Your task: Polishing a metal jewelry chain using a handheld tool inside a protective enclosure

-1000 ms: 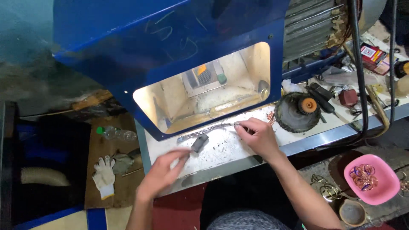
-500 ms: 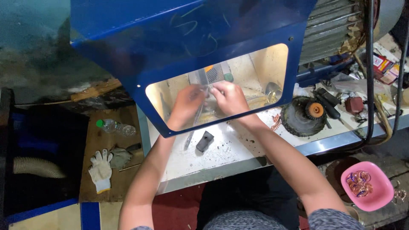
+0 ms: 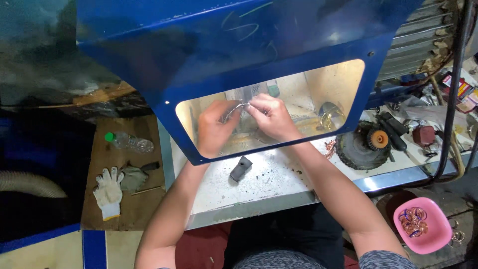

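On the far left a white glove and a clear bottle lie on a brown board, well apart from the work. The blue hood overhangs the white bench, and both hands work inside its lit window — walled in by the frame on the left, top and right, with open room only toward the person along the bench front. The left hand is curled shut on one end of a thin metal bangle; the right hand pinches the other end, fingertips nearly meeting. The bangle's long axis runs left to right between them, tipped up slightly to the right. A small dark block lies on the bench just in front of the window, untouched. Half a second ago the hands were already inside; a second ago they were out on the bench beside that block. Further right sit a black wheel and, off the bench, a pink bowl of rings.
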